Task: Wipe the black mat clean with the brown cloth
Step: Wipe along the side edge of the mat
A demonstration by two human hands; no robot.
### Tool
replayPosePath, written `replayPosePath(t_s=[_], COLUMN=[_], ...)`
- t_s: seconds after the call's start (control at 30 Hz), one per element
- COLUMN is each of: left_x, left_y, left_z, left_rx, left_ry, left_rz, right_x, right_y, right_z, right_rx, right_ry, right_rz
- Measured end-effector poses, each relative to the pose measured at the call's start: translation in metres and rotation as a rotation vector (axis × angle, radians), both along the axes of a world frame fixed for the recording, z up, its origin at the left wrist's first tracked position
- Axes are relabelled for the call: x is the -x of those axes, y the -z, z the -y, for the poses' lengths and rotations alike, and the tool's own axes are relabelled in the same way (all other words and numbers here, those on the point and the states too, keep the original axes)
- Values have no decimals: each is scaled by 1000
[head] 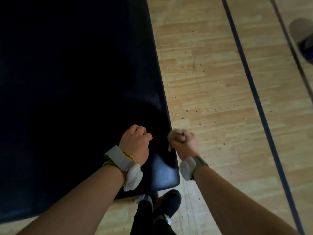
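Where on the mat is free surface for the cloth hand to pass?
Free: the wide black mat beyond and left of the left hand. Crowded: the near right edge, where the left hand rests and the right hand grips the brown cloth.

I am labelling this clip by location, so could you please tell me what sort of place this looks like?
Probably a gym or sports hall. The wooden plank floor carries dark painted lines like court markings, and a large padded black mat lies on it.
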State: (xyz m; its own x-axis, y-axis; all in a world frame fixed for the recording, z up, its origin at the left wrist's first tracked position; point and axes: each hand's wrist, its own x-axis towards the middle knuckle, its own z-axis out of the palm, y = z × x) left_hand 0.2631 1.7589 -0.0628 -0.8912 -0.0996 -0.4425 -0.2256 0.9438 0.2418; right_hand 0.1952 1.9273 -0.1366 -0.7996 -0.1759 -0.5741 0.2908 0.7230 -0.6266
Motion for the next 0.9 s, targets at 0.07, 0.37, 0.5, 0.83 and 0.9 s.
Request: replayPosePath(t_s=[0.07, 0.37, 0.5, 0.83, 0.9], left_x=[-4, -6, -10, -16, -13], left_y=[1, -11, -12, -6, -5], left_z=[-6, -21, -29, -38, -40], left_rx=[14, 51, 57, 62, 42], left_ry=[4, 9, 10, 77, 98], left_rz=[13, 10, 11, 19, 24], right_x=[19, -28, -43, -34, -59], right_y=[-1, -7, -7, -11, -3], right_z=[15, -31, -48, -22, -47], right_rx=[64, -70, -75, -7, -91], right_ry=[113, -22, -12, 129, 81], right_rz=[13, 126, 163, 109, 158])
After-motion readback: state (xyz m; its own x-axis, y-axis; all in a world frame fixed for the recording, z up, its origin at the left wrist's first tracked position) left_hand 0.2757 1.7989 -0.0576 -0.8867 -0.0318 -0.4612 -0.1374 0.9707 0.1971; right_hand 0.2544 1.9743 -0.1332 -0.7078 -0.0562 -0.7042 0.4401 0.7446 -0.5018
